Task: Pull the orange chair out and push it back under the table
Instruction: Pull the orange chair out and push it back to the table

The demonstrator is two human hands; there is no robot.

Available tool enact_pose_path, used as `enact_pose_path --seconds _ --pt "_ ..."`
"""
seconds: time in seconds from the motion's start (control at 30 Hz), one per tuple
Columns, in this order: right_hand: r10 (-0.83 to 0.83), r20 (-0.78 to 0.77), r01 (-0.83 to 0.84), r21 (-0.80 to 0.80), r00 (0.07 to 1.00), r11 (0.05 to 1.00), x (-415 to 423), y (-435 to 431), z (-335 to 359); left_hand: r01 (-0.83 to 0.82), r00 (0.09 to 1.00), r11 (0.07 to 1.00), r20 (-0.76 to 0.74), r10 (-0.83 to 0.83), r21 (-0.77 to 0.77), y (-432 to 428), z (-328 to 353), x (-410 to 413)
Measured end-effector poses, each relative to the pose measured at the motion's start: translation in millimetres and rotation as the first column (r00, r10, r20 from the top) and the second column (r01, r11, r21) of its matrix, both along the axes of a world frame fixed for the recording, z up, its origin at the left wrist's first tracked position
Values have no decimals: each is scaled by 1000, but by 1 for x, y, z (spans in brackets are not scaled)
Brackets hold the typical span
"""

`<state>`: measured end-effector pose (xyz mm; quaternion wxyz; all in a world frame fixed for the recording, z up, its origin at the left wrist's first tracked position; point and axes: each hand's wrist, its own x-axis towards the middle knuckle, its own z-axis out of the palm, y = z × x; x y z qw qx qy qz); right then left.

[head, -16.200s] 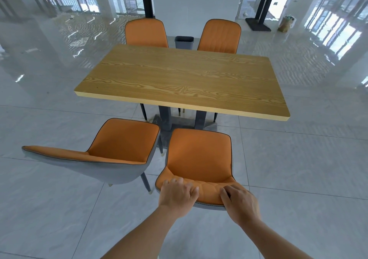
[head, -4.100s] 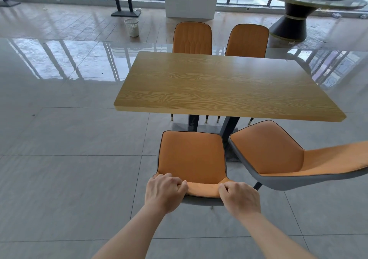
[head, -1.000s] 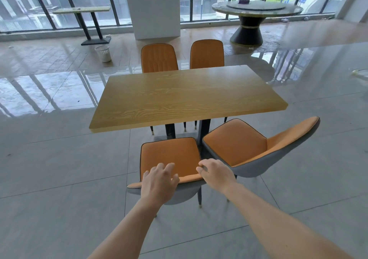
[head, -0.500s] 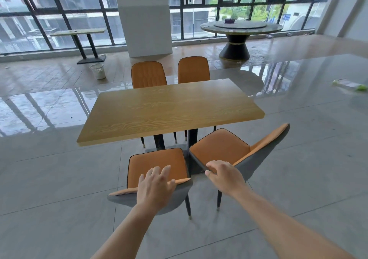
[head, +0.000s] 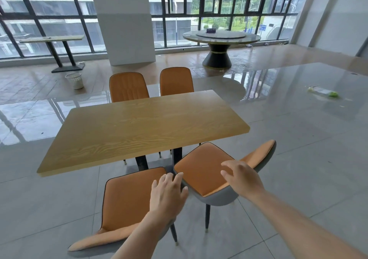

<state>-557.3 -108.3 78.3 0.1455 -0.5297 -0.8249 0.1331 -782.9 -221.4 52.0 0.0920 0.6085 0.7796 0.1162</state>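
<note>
Two orange chairs with grey shells stand on the near side of the wooden table point(head: 139, 127). The left chair point(head: 127, 199) has its seat drawn out from the table edge, backrest toward me. The right chair point(head: 201, 171) stands turned, backrest to the right, its front tucked just under the table edge. My left hand point(head: 168, 195) hovers open over the gap between the two seats. My right hand point(head: 242, 179) floats open above the right chair's seat, near its backrest. Neither hand grips anything.
Two more orange chairs point(head: 128, 87) point(head: 176, 81) stand pushed in at the table's far side. Beyond are a white pillar point(head: 123, 21), a round table point(head: 221, 37), a narrow table point(head: 53, 39), a white bin point(head: 74, 80) and litter point(head: 324, 93) on the glossy tiled floor.
Both hands have let go of the left chair's backrest and moved right and forward, fingers spread. My view has risen and swung to the right.
</note>
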Motion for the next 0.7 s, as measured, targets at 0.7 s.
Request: enact_pose_path --seconds 0.7 --pt "197 265 -159 -159 944 974 106 222 -31 -89 995 993 48 93 -76 186 -22 158"
